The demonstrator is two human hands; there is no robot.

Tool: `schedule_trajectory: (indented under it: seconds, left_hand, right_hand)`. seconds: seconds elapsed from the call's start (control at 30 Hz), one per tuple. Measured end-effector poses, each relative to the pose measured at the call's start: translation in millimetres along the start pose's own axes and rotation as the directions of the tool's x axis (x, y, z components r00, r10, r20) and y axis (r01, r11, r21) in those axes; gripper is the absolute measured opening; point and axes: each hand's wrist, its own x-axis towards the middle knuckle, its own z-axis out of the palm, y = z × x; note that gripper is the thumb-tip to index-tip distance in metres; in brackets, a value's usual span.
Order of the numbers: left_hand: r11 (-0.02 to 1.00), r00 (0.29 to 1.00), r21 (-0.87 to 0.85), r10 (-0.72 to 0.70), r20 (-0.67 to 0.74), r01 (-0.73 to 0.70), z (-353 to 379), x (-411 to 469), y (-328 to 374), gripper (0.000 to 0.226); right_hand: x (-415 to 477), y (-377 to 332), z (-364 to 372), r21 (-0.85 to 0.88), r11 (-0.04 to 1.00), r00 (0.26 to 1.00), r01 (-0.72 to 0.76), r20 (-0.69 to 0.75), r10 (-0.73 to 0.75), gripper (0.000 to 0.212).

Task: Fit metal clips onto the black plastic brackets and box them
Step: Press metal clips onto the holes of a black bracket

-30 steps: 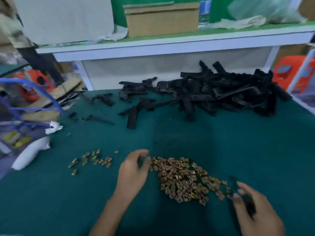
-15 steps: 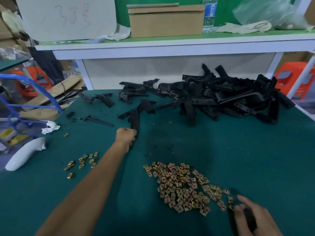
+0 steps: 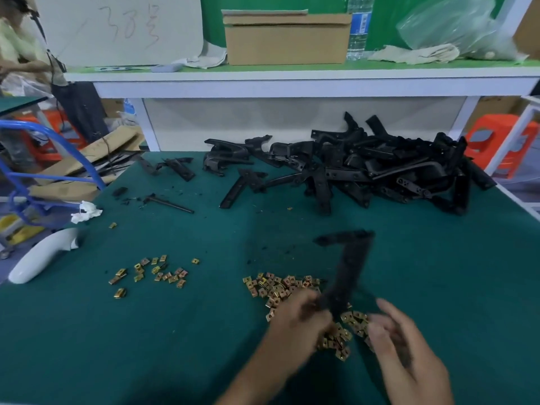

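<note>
Hands are meeting low over the green bench (image 3: 146, 331), right above the near end of the main heap of metal clips (image 3: 277, 287). The left hand (image 3: 301, 320) is gripping the lower end of one black L-shaped bracket (image 3: 349, 267), fingers curled round it. The bracket is angling up and away from the person over the heap's right side, its short arm pointing left at the top. The right hand (image 3: 409, 355) is hovering just to the right of the heap, fingers loosely bent and smeared by motion blur. A dark patch is showing at its palm, and whether it is holding anything cannot be told.

Well behind the heap, a large pile of black brackets (image 3: 380, 168) is lying along the back of the bench, with a few loose ones trailing off to the left. To the left of the heap, well apart from it, a smaller scatter of clips (image 3: 152, 273) is lying on the bench. Farther left of the heap, a white plastic shell (image 3: 38, 260) is lying at the bench's edge, with a crumpled white tissue (image 3: 84, 211) beyond it. Far behind the heap, a white shelf (image 3: 292, 83) is carrying a cardboard box (image 3: 286, 39), with a water bottle (image 3: 357, 30) standing just beside it.
</note>
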Motion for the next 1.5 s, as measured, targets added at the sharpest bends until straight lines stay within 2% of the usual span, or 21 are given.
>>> schedule_trajectory:
  seconds: [0.1,0.2,0.23,0.33,0.4,0.47,0.53,0.6,0.67,0.7,0.8,0.87,0.93,1.1,1.23,1.4,1.47,1.5]
  left_hand:
    - [0.999,0.99,0.038,0.02,0.142,-0.026,30.6,-18.1,-4.0,0.015]
    - [0.98,0.986,0.171,0.08,0.147,-0.105,37.7,-22.3,-2.6,0.018]
    - [0.967,0.984,0.218,0.1,0.15,-0.131,37.1,-22.2,-2.5,0.022]
    - [0.888,0.965,0.396,0.159,0.209,-0.232,32.3,-22.0,-4.9,0.019]
    - [0.821,0.956,0.496,0.201,0.212,-0.282,23.1,-19.4,-11.0,0.013]
    - [0.713,0.952,0.637,0.278,0.127,-0.293,5.1,-9.7,-18.9,0.016]
    - [0.626,0.929,0.746,0.368,-0.026,-0.228,-18.1,5.8,-23.3,0.02]
    - [0.615,0.881,0.781,0.423,-0.212,-0.107,-42.7,20.7,-21.7,0.023]
    - [0.577,0.831,0.816,0.469,-0.3,-0.031,-64.0,33.2,-20.1,0.025]
    - [0.54,0.834,0.841,0.461,-0.303,0.007,-71.8,38.1,-20.9,0.028]
    - [0.47,0.911,0.873,0.293,-0.291,0.128,-79.6,46.3,-26.0,0.045]
    - [0.504,0.933,0.86,0.262,-0.246,0.085,-74.8,49.2,-29.6,0.042]
    - [0.588,0.933,0.809,0.287,-0.218,0.009,-68.6,51.4,-28.6,0.032]
    - [0.686,0.904,0.727,0.334,-0.268,-0.038,-67.0,56.0,-18.9,0.014]
    - [0.822,0.881,0.564,0.319,-0.348,-0.075,-72.0,51.4,-12.2,0.021]
    - [0.904,0.887,0.42,0.256,-0.384,-0.079,-76.3,42.1,-11.7,0.028]
    - [0.956,0.883,0.286,0.191,-0.428,-0.069,-77.0,39.4,-14.3,0.027]
    - [0.987,0.886,0.143,0.127,-0.445,-0.07,-77.3,37.8,-15.1,0.027]
  right_hand:
    - [6.0,-12.1,4.2,0.147,0.987,0.995,-0.067,0.081,0.055,0.056]
    - [10.4,-15.0,2.0,0.243,0.962,0.985,-0.127,0.145,0.094,0.068]
    - [9.8,-14.8,1.9,0.235,0.96,0.973,-0.152,0.205,0.104,0.065]
    - [7.9,-10.3,4.2,0.227,0.963,0.96,-0.148,0.267,0.084,0.029]
    - [6.0,-3.3,4.3,0.191,0.977,0.979,-0.095,0.196,0.057,0.031]
    - [5.7,4.4,2.4,0.15,0.987,0.991,-0.061,0.124,0.043,0.034]
    - [5.2,10.0,1.6,0.081,0.996,0.993,-0.045,0.112,0.036,0.031]
    - [2.6,12.0,3.7,0.034,0.998,0.993,-0.047,0.109,0.043,0.023]
    - [0.0,10.0,7.3,-0.002,0.998,0.993,-0.059,0.106,0.059,0.021]
    - [-0.7,10.8,8.7,-0.017,0.998,0.993,-0.053,0.108,0.054,0.024]
    - [-2.9,16.0,10.1,-0.05,0.999,0.995,-0.005,0.103,0.01,0.027]
    - [-2.7,18.6,10.2,-0.062,0.998,0.995,0.026,0.093,-0.02,0.027]
    - [-2.6,19.4,11.0,-0.07,0.996,0.995,0.048,0.09,-0.042,0.027]
    - [-3.5,20.5,11.4,-0.095,0.99,0.992,0.103,0.076,-0.096,0.025]
    - [-3.7,23.9,12.3,-0.111,0.986,0.99,0.129,0.077,-0.121,0.03]
    - [-4.4,28.0,12.8,-0.155,0.978,0.988,0.141,0.091,-0.128,0.037]
    - [-4.5,29.4,12.7,-0.165,0.975,0.987,0.147,0.089,-0.133,0.04]
    - [-4.5,30.0,12.5,-0.17,0.974,0.987,0.15,0.088,-0.137,0.043]
